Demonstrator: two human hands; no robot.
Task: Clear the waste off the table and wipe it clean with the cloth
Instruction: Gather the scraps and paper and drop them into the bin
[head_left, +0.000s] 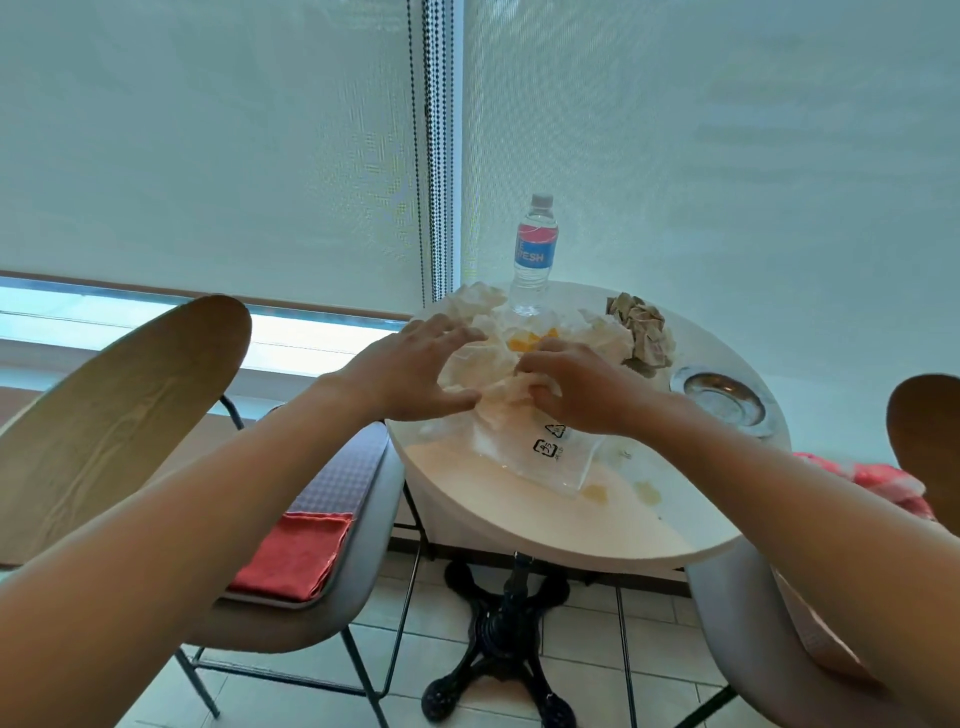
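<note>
Table: small round white table (649, 540) on a black cast-iron pedestal, seen from above and in front, with pale window blinds behind it.
Waste pile: crumpled white paper napkins (483, 364) heaped at the middle of the tabletop, with a few orange food scraps (524, 342) lying among them.
Plastic bag: clear plastic bag (545, 457) printed with black recycling marks, lying flat on the table just in front of the napkins and partly under them.
Left hand: left hand (415, 374) reaches in from the left, fingers straight and spread, resting against the left side of the napkin heap.
Right hand: right hand (576, 389) has its fingers curled into the napkins, grasping a bunch of them at the front of the heap.
Bottle: water bottle (534, 254) with a blue and red label, upright at the far edge of the table, just behind the napkins.
Brown paper: crumpled brown paper ball (644, 327) at the far right of the table, touching the napkin heap.
Ashtray: shallow metal ashtray (724, 397) near the right rim.
Stains: yellowish smears (597, 493) on the near part of the tabletop.
Cloth: folded red cloth (296, 556) lying on the seat of the chair (291, 618) to the left, off the table.
Other chair: second chair (743, 613) to the right, with something pink (878, 480) behind it that I cannot make out.
</note>
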